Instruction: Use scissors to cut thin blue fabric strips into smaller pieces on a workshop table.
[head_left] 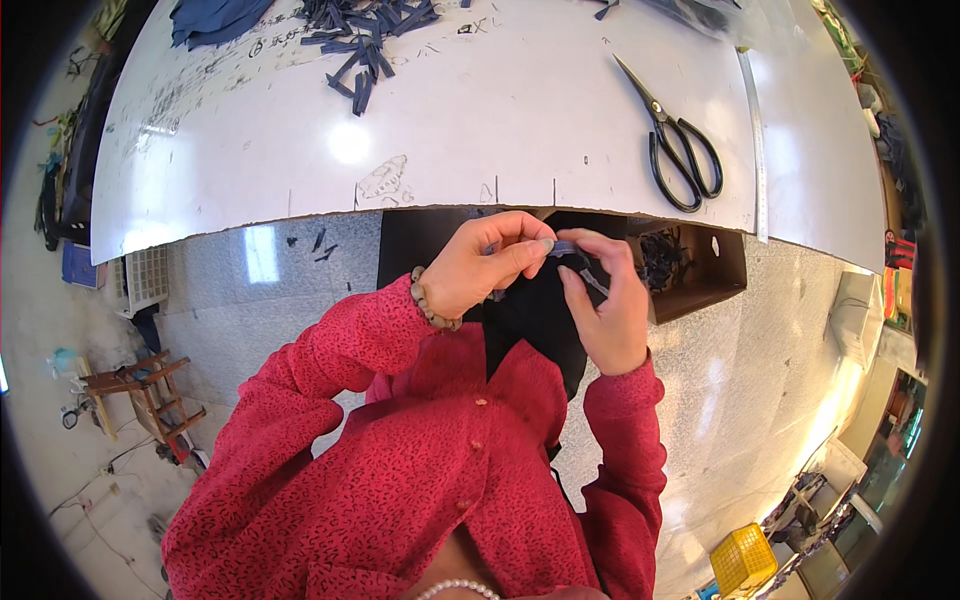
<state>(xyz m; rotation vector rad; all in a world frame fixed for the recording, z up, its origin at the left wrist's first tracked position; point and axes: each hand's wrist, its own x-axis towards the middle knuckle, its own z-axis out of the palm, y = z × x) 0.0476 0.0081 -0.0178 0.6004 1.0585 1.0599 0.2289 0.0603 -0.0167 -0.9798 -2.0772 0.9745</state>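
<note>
Just off the table's near edge, above my lap, both my hands work on a narrow blue-grey fabric strip [566, 247]. My left hand [490, 262] pinches it between thumb and forefinger, and a bead bracelet circles that wrist. On the other side, my right hand [610, 305] has its thumb and fingers curled round the strip, with a loose end hanging below. The fingers partly cover the strip. Black-handled scissors [668, 140] lie on the white table [520, 110] at the right, blades slightly parted. A pile of dark blue fabric strips [365, 30] rests at the far side.
Folded blue cloth [215, 20] lies at the table's far left, and a clear plastic bag [700, 15] at the far right. Under the edge stands an open brown box [715, 275] with dark scraps. A wooden stool [150, 395] and a yellow basket [743, 560] are on the floor.
</note>
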